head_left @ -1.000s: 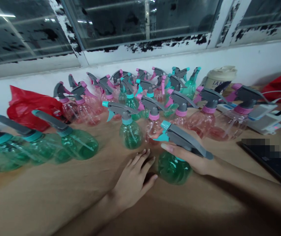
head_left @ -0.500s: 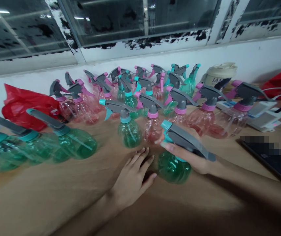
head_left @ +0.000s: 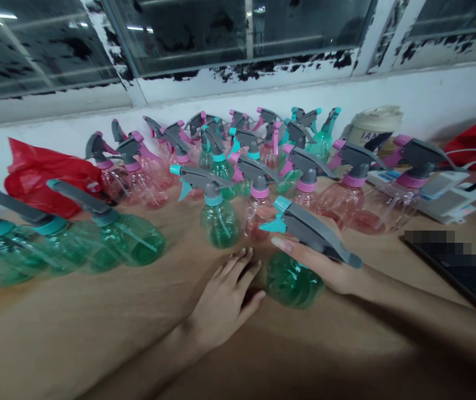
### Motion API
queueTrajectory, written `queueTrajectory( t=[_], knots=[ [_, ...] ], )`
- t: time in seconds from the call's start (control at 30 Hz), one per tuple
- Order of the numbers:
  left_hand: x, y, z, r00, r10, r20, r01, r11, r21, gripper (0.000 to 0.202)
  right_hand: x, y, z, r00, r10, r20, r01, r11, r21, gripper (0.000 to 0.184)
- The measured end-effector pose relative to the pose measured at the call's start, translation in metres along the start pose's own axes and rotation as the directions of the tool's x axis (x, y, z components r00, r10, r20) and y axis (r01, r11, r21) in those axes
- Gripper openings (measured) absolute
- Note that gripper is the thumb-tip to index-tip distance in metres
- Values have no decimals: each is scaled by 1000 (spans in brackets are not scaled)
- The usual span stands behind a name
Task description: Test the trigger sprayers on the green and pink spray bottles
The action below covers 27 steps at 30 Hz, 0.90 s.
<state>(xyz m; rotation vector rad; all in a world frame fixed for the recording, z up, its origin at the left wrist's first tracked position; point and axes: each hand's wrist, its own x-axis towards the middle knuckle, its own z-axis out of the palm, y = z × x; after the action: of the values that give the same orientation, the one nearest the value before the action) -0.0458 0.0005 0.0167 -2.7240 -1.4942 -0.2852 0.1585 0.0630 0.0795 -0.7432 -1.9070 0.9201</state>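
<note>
My right hand is wrapped round the neck of a green spray bottle with a grey and turquoise trigger head. The trigger sticks out to the left, apart from the index finger; the other fingers are partly hidden behind the bottle. My left hand lies flat on the wooden table, fingers stretched, just left of that bottle. Beyond my left fingertips stands another green spray bottle, beside a pink spray bottle.
Several green bottles line the left. Many pink and green bottles stand toward the wall, near a red plastic bag. At right are a dark flat device, white electrical boxes with cables and a pale tub.
The trigger of the held bottle has swung outward from the pressed position, and my right index finger has come off it. My left hand stays in place.
</note>
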Motion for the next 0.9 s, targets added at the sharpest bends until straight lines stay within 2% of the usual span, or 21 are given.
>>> queueTrajectory(
  t=[0.3, 0.47, 0.7, 0.9],
  knots=[
    [0, 0, -2, 1000, -14, 14, 14, 1000, -11, 49, 0, -2, -1, 999, 32, 15, -33, 998, 61, 19],
    [1, 1, -1, 1000, -6, 15, 6, 1000, -14, 49, 1, -1, -1, 1000, -14, 12, 12, 993, 118, 23],
    [0, 0, -1, 1000, -15, 10, 15, 1000, -5, 49, 4, -4, -3, 999, -34, 7, 33, 992, 118, 9],
    [0, 1, -1, 1000, -17, 17, 17, 1000, -7, 49, 5, -3, -5, 997, -75, 11, 73, 994, 78, 6]
  ],
)
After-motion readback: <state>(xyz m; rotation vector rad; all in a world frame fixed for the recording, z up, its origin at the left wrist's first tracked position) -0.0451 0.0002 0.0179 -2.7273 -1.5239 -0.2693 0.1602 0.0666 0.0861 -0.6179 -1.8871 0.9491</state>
